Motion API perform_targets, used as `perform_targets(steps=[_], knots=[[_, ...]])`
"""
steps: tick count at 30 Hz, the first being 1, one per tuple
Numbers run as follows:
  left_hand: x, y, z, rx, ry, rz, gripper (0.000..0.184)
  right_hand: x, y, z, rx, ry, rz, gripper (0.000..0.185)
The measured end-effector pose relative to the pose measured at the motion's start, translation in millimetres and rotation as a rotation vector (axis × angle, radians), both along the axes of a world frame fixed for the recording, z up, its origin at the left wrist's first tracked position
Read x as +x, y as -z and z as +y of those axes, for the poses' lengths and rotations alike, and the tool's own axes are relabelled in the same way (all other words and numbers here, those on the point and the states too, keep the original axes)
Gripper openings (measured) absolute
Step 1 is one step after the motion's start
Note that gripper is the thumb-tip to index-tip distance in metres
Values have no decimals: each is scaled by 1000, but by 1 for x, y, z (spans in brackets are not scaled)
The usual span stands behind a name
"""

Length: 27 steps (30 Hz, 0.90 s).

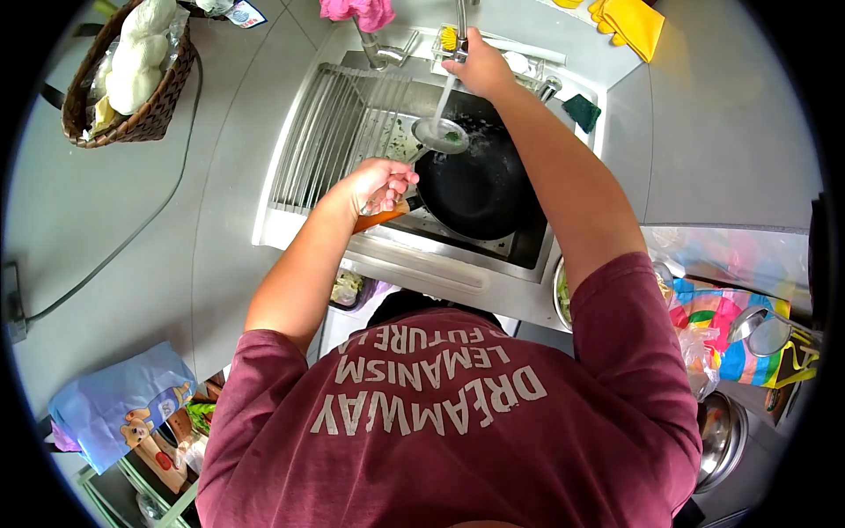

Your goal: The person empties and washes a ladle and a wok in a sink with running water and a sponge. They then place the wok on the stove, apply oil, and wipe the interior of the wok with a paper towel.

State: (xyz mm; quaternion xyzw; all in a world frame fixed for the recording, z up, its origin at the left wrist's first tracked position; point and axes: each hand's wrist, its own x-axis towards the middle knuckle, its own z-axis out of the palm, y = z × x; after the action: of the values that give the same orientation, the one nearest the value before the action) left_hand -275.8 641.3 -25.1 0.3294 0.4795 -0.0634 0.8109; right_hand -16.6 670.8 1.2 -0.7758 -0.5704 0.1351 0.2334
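My left hand (383, 187) is closed around the thin handle of a metal ladle (434, 134), its round head held over the sink. A scrap of green lies in the ladle's head. My right hand (482, 66) grips the faucet (462, 35), its fingers wrapped round the spout. Running water (444, 95) falls from the spout onto the ladle. Under the ladle, a black wok (475, 189) rests in the sink (525, 257). The wok's wooden handle (377, 219) points left, just below my left hand.
A roll-up drying rack (308, 132) covers the sink's left side. A green scouring pad (581, 113) lies at its right rim, yellow gloves (629, 26) beyond. On the left counter stand a wicker basket (163, 114) and a cable (163, 198). Metal bowls (722, 440) are at lower right.
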Motion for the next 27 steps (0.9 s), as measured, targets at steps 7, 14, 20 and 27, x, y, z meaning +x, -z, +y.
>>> perform_targets(steps=[7, 14, 20, 27], knots=[[15, -6, 2, 160, 87, 50, 25, 10, 14, -7, 87, -9, -97, 61], [30, 3, 0, 589, 415, 169, 36, 13, 22, -10, 217, 23, -113, 62], [23, 14, 5, 423, 444, 36, 38, 13, 26, -6, 233, 1, -40, 61], [16, 10, 12, 321, 396, -33, 40, 12, 23, -2, 175, -14, -58, 63]])
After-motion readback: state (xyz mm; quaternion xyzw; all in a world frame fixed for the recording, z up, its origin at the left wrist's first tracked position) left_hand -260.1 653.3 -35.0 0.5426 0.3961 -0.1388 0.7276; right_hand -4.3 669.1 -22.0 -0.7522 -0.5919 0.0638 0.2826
